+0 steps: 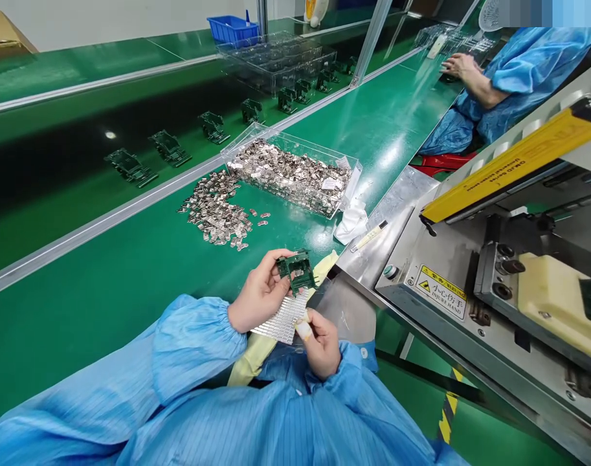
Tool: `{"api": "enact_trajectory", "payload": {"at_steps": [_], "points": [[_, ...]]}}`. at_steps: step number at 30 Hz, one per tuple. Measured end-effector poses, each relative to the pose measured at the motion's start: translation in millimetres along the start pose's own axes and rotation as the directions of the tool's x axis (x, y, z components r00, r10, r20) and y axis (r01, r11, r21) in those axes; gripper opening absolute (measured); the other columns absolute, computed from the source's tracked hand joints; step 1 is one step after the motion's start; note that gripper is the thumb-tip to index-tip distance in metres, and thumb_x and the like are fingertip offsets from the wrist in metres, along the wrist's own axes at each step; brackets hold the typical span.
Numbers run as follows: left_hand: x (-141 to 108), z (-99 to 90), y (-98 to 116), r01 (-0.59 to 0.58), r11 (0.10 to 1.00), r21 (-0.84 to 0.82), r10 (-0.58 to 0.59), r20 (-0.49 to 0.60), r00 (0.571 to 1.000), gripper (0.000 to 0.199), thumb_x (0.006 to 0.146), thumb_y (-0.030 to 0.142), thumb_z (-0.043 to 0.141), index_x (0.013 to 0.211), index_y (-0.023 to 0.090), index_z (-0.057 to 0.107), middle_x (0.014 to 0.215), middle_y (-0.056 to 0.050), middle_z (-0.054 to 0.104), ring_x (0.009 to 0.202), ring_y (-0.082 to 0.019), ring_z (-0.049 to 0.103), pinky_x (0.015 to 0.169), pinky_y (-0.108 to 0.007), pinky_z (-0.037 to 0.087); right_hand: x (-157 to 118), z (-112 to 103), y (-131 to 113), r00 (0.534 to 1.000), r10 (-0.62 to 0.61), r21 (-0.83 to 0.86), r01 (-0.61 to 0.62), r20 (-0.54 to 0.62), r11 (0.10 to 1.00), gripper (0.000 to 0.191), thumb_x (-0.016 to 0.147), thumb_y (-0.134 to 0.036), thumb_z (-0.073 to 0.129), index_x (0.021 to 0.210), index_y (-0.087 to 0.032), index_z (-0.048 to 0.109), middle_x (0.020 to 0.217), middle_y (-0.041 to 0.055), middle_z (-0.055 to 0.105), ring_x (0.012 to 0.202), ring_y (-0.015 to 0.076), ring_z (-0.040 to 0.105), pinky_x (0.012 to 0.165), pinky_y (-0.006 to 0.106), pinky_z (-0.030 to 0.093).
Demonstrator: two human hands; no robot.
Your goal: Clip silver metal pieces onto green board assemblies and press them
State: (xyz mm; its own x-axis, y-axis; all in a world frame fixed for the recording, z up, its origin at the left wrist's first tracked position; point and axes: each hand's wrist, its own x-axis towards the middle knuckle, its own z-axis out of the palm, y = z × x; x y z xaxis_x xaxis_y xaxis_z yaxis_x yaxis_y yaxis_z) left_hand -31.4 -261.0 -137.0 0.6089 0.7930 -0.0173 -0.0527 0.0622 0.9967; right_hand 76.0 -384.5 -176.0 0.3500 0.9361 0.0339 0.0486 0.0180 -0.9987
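Observation:
My left hand is closed on a dark green plastic frame part, lifted above the table's near edge. A small bright metal piece shows inside its opening. Just below it lies a silver sheet with ridged rows, partly covered by my left hand. My right hand is at the sheet's right edge, its thumb and forefinger pinched together; white wrapping covers the thumb tip. Whatever may be between those fingertips is too small to make out. Yellow cloth shows under the sheet.
A clear tray full of small metal clips stands ahead, beside a loose clip pile. Green parts line the dark conveyor belt. At right are a marker, a white cloth and a machine. A co-worker's hand is farther off.

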Motion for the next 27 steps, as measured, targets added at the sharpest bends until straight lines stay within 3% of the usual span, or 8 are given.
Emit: {"api": "enact_trajectory", "payload": {"at_steps": [5, 9, 12, 15, 17, 20, 21, 27], "points": [[-0.6, 0.0, 1.5, 0.017, 0.999, -0.036, -0.017, -0.01, 1.0, 0.044, 0.088, 0.037, 0.065, 0.127, 0.02, 0.051, 0.095, -0.006, 0.064, 0.079, -0.016, 0.067, 0.07, -0.026, 0.06, -4.4, -9.7, 4.7, 0.994, -0.091, -0.133, 0.097, 0.053, 0.986, 0.039, 0.087, -0.044, 0.055, 0.056, -0.021, 0.051, 0.055, -0.0014, 0.047, 0.054, 0.014, 0.043, 0.054, 0.027, 0.035], [-1.2, 0.7, 4.3, 0.025, 0.997, -0.069, -0.025, 0.002, 1.0, 0.045, 0.089, 0.036, 0.064, 0.127, 0.02, 0.048, 0.097, -0.006, 0.064, 0.081, -0.016, 0.068, 0.07, -0.026, 0.06, -5.8, -24.5, 3.5, 0.991, -0.066, -0.237, 0.093, 0.119, 0.967, 0.027, 0.09, -0.031, 0.05, 0.068, -0.02, 0.06, 0.062, 0.0006, 0.058, 0.056, 0.0146, 0.052, 0.054, 0.026, 0.039], [-1.2, 1.0, 5.5, 0.021, 0.993, -0.115, -0.019, 0.019, 1.0, 0.045, 0.089, 0.036, 0.064, 0.127, 0.02, 0.045, 0.097, -0.005, 0.065, 0.078, -0.014, 0.067, 0.07, -0.026, 0.059, -3.5, -36.9, 0.8, 0.991, -0.033, -0.311, 0.073, 0.132, 0.948, 0.022, 0.088, -0.021, 0.051, 0.07, -0.02, 0.062, 0.059, -0.0009, 0.057, 0.051, 0.0136, 0.05, 0.05, 0.024, 0.036], [-1.4, 0.9, 5.2, 0.006, 0.99, -0.138, -0.003, 0.027, 1.0, 0.045, 0.089, 0.037, 0.064, 0.126, 0.019, 0.045, 0.095, -0.005, 0.065, 0.076, -0.014, 0.067, 0.07, -0.027, 0.059, -1.6, -47.0, -4.3, 0.992, 0.012, -0.381, 0.036, 0.124, 0.924, 0.016, 0.083, -0.015, 0.054, 0.09, -0.022, 0.066, 0.056, -0.0045, 0.058, 0.047, 0.0131, 0.05, 0.048, 0.023, 0.037], [-2.2, 0.7, 4.6, -0.002, 0.989, -0.145, 0.006, 0.022, 1.0, 0.045, 0.089, 0.039, 0.064, 0.125, 0.019, 0.046, 0.094, -0.005, 0.065, 0.075, -0.014, 0.066, 0.069, -0.027, 0.059, -1.3, -52.8, -11.0, 0.995, 0.053, -0.428, -0.012, 0.084, 0.904, 0.02, 0.08, -0.014, 0.058, 0.096, -0.022, 0.065, 0.056, -0.0057, 0.06, 0.046, 0.0135, 0.052, 0.047, 0.023, 0.04], [-4.8, 0.8, 4.3, -0.022, 0.985, -0.172, 0.027, 0.024, 0.999, 0.042, 0.09, 0.039, 0.063, 0.125, 0.02, 0.046, 0.093, -0.005, 0.064, 0.074, -0.014, 0.066, 0.068, -0.026, 0.058, -0.7, -61.5, -27.6, 0.998, 0.069, -0.42, -0.066, -0.007, 0.905, 0.003, 0.081, -0.021, 0.064, 0.078, -0.021, 0.064, 0.06, -0.0021, 0.065, 0.052, 0.0153, 0.06, 0.049, 0.024, 0.046], [-6.0, 0.9, 4.4, -0.028, 0.983, -0.183, 0.034, 0.03, 0.999, 0.041, 0.091, 0.039, 0.062, 0.125, 0.021, 0.046, 0.093, -0.005, 0.064, 0.074, -0.014, 0.066, 0.069, -0.026, 0.057, 0.0, -64.2, -34.3, 0.998, 0.06, -0.4, -0.067, -0.029, 0.914, 0.007, 0.083, -0.024, 0.064, 0.077, -0.021, 0.066, 0.064, 0.0, 0.067, 0.056, 0.0165, 0.063, 0.051, 0.025, 0.049], [-10.4, 0.7, 6.1, -0.044, 0.982, -0.185, 0.05, 0.027, 0.998, 0.041, 0.093, 0.04, 0.059, 0.126, 0.021, 0.047, 0.09, -0.005, 0.062, 0.074, -0.015, 0.065, 0.07, -0.027, 0.056, 15.0, -65.3, -65.7, 0.999, -0.033, -0.33, 0.028, -0.009, 0.943, 0.02, 0.09, -0.027, 0.059, 0.102, -0.023, 0.075, 0.089, 0.0069, 0.075, 0.077, 0.0229, 0.072, 0.071, 0.035, 0.061]]}}
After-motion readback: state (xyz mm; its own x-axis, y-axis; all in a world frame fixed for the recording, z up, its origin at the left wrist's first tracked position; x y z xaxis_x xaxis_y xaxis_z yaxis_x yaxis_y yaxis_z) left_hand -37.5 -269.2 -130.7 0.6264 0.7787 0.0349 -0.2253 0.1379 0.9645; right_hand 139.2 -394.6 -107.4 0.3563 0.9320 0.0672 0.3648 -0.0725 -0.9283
